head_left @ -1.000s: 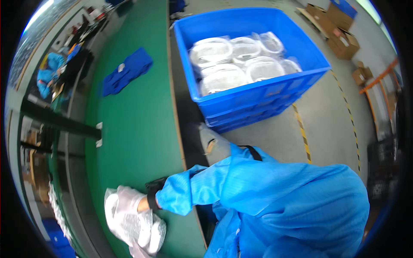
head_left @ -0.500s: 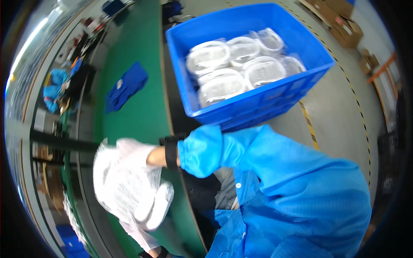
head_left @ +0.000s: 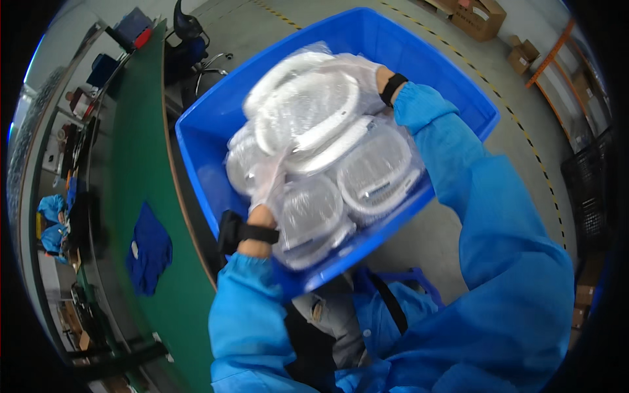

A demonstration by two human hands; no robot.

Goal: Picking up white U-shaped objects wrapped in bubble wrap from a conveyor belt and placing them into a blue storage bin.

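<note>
A white, oval, rimmed part wrapped in clear plastic (head_left: 311,108) is held between my two hands over the blue bin (head_left: 200,167). My left hand (head_left: 267,178), in a thin whitish glove, is closed on its near left edge. My right hand (head_left: 362,73), gloved too, grips the far right side, its fingers partly hidden by the plastic. Beneath and around it lie several similar wrapped white parts (head_left: 377,167), stacked inside the bin. Whether the held part rests on them I cannot tell.
The long green workbench (head_left: 131,177) runs along the left, with a dark blue cloth (head_left: 149,252) on it. An office chair (head_left: 190,39) stands beyond the bin. Cardboard boxes (head_left: 478,18) and an orange-framed rack (head_left: 552,52) are at the far right.
Both hands have moved from the green bench at left to the blue bin, bringing the wrapped white part along. The view has turned, so the bin appears nearer and lower.
</note>
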